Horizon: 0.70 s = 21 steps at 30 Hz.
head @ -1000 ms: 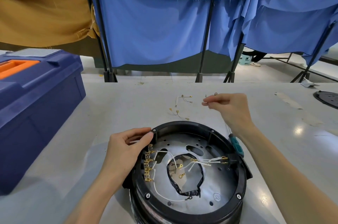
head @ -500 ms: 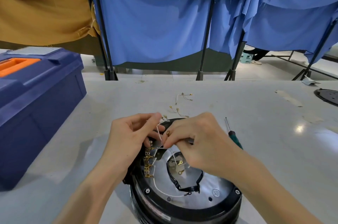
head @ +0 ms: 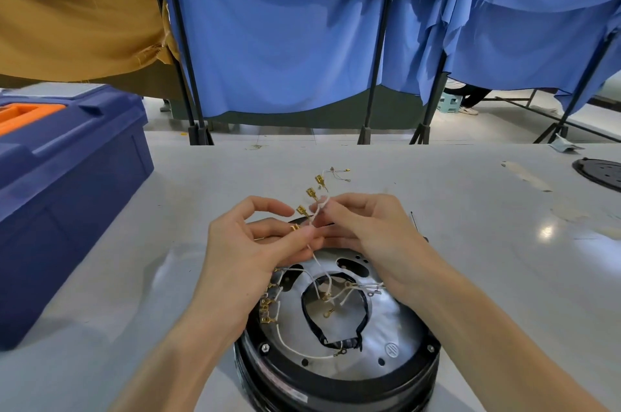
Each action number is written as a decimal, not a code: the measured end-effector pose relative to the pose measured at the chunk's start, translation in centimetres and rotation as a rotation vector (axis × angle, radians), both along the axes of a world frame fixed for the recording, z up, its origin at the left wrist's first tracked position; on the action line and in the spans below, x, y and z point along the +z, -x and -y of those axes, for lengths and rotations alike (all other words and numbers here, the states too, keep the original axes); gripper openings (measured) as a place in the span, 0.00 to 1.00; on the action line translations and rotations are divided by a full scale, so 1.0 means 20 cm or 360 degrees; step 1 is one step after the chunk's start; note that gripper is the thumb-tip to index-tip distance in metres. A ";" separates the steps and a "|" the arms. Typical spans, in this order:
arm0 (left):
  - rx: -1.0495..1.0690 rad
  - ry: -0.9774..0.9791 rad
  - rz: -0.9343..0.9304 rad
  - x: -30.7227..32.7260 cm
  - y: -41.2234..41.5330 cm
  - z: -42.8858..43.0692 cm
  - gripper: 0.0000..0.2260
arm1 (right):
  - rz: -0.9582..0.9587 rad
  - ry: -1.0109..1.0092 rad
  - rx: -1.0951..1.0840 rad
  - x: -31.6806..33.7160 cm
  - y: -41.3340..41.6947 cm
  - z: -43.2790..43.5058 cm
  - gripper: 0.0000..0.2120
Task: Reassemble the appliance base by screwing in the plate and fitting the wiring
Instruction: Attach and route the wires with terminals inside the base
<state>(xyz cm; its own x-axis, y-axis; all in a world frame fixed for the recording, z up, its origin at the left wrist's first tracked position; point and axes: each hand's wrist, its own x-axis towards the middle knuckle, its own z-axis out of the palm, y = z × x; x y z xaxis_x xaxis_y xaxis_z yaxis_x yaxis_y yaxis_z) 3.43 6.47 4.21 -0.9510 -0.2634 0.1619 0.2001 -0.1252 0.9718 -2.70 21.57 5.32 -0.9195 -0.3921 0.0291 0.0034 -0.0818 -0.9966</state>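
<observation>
Both hands meet above the far rim of the round black appliance base. The left hand and right hand pinch a white wire bundle whose brass terminals fan upward. More wires lie across the metal plate. A blue toolbox sits far left.

We see a pale grey table. On it rest the black appliance base, a blue toolbox, loose wires and a dark round plate at its right edge.
</observation>
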 end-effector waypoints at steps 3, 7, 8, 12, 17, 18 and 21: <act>0.0007 -0.0013 -0.0031 -0.01 0.00 -0.03 0.14 | -0.0012 0.0095 0.0090 0.00 -0.01 0.00 0.11; 0.0013 -0.0056 -0.0019 -0.01 0.00 -0.04 0.09 | 0.0076 0.0250 0.0116 0.00 -0.01 -0.01 0.14; 0.0012 -0.0051 -0.0012 -0.01 0.00 -0.03 0.09 | 0.0082 0.0275 0.0104 0.00 -0.01 0.00 0.13; -0.0074 0.0069 0.0025 -0.01 0.00 -0.03 0.09 | 0.0070 0.0287 -0.0021 -0.02 0.00 0.00 0.06; 0.0347 0.0372 -0.0068 0.01 0.00 0.06 0.10 | 0.0162 0.0039 -0.0009 0.01 0.02 -0.04 0.08; 0.0514 0.0475 -0.0065 0.01 0.01 0.10 0.08 | 0.0178 -0.0061 0.0051 0.02 0.02 -0.05 0.08; 0.0790 0.0643 0.0065 -0.07 0.00 0.16 0.06 | 0.0223 -0.0282 0.0229 0.01 0.01 -0.05 0.09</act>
